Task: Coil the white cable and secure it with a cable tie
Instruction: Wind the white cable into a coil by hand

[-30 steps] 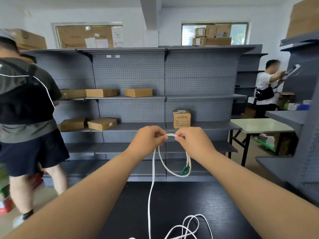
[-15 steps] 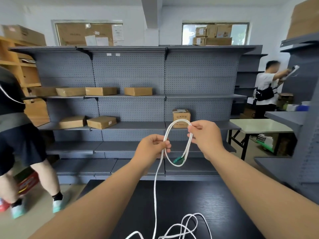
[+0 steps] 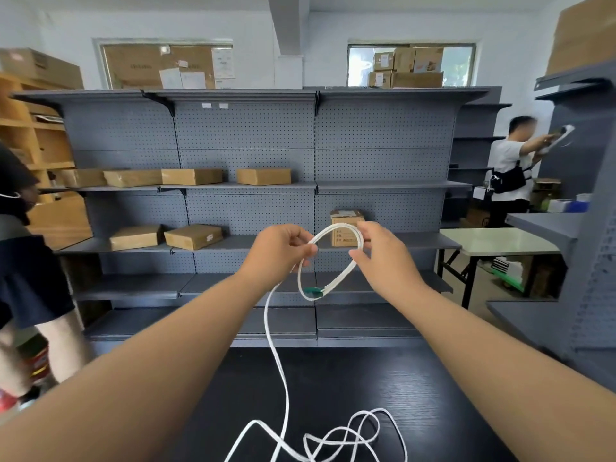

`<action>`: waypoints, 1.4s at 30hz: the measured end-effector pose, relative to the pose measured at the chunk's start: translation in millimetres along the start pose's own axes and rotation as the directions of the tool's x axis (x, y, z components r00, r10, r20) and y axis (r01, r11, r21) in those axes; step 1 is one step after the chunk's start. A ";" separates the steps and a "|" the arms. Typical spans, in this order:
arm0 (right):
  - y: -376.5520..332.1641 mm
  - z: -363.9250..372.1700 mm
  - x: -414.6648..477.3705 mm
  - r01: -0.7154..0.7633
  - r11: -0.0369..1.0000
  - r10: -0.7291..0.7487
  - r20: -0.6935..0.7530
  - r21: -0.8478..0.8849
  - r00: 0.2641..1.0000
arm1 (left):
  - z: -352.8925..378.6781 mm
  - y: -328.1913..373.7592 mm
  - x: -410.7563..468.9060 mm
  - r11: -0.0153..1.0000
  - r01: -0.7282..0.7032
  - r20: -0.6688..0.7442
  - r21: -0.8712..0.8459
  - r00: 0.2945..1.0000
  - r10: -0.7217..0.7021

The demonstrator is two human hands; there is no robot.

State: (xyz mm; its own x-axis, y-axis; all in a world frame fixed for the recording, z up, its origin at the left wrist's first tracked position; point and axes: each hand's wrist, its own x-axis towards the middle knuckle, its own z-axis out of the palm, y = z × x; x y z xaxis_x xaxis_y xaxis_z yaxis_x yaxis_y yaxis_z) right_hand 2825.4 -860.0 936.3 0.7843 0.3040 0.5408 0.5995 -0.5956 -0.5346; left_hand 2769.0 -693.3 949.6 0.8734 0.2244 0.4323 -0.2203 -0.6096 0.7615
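Now the person in dark clothes (image 3: 23,261) sits almost off the left edge, where a second ago they filled the left of the view.

The left hand (image 3: 280,251) has risen and pinches the thin white cable (image 3: 266,318) between thumb and fingertips. A second ago both hands met at the top of a narrow hanging loop. Since then they have drawn apart, and the loop hangs between them as a rounder oval, with the green connector (image 3: 313,290) at its bottom. The right hand (image 3: 383,261) pinches the loop's right side. This looks like the first turn of the coil. From the left hand the cable drops to the black wood-grain surface (image 3: 333,378), where most of it lies in loose bends, so plenty is left to wind. No cable tie is in view.

On the grey pegboard shelving (image 3: 246,135), the flat brown cardboard boxes (image 3: 193,235) are closed. So is the small upright cardboard box (image 3: 346,217) behind the loop, and none shows what it holds.
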 end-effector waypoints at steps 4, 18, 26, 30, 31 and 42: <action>-7.8 -0.7 0.3 0.157 0.977 -0.149 0.061 -0.142 0.987 | -3.0 3.3 2.5 0.987 -0.066 0.107 0.148 0.993 0.050; -7.3 -4.8 -2.4 0.143 0.978 -0.138 0.043 -0.153 0.989 | 6.5 -18.6 -10.4 0.991 0.080 0.183 -0.105 0.981 -0.060; -1.1 -9.0 -3.2 0.094 0.990 -0.096 -0.021 -0.102 0.995 | 3.4 -31.8 -13.7 0.952 0.221 0.303 -0.211 0.941 -0.151; 3.4 -9.7 -2.4 0.064 0.996 -0.067 -0.050 -0.063 0.996 | 1.2 -39.0 -15.7 0.918 0.280 0.338 -0.281 0.924 -0.179; 4.6 -9.4 -1.9 0.058 0.996 -0.061 -0.056 -0.061 0.997 | 1.2 -40.5 -16.5 0.902 0.301 0.348 -0.310 0.919 -0.187; 8.0 -10.0 -4.4 0.002 1.000 0.000 -0.098 0.020 0.995 | 3.7 -49.4 -24.0 0.855 0.369 0.413 -0.365 0.887 -0.206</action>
State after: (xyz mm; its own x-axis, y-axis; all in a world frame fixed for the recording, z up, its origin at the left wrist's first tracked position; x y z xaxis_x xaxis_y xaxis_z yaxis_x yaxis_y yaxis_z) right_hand 2825.2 -873.5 936.2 0.7647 0.2298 0.6020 0.6042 -0.5801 -0.5462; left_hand 2760.5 -671.3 899.8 0.9996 0.0106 0.0266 -0.0246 -0.1603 0.9868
